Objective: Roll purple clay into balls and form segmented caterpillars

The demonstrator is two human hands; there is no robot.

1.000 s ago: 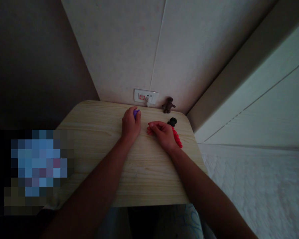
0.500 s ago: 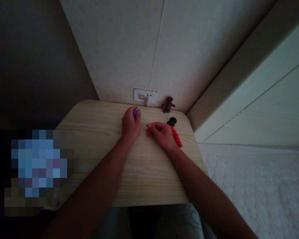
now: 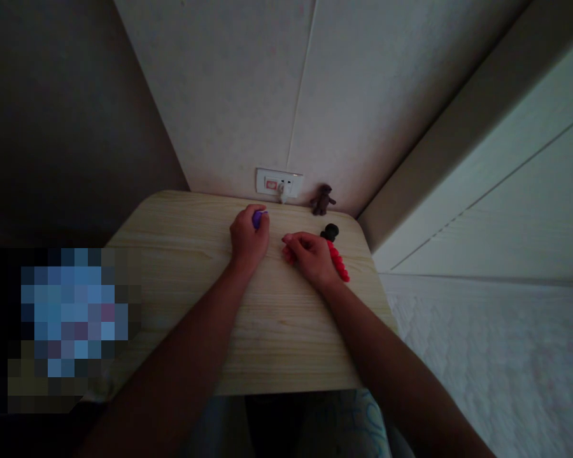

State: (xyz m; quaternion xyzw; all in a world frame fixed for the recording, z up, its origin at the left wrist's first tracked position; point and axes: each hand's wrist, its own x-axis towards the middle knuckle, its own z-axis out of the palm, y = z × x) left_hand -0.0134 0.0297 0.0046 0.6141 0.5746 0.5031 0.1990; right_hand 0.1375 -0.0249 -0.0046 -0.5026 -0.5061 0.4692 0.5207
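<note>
My left hand (image 3: 248, 236) is closed around a small purple lump (image 3: 258, 219), which shows between thumb and fingers above the tabletop. To its right, my right hand (image 3: 311, 252) is curled with thumb and forefinger pinched together. Whatever sits in that pinch is too small and dark to name. Reddish lumps (image 3: 288, 256) show below its fingertips, partly covered by the hand. Just right of this hand, a row of bright red balls (image 3: 338, 261) lies on the table, with a black rounded piece (image 3: 331, 231) at its far end.
A dark brown figure with arms and legs (image 3: 323, 200) stands at the table's back edge by the wall. A plug (image 3: 282, 189) sits in the white wall socket (image 3: 262, 183). The wooden table (image 3: 181, 254) has a pale cabinet (image 3: 482, 210) beyond its right side.
My left hand has shifted slightly left with the purple lump. The right hand has barely moved, its fingertips a touch higher and further right.
</note>
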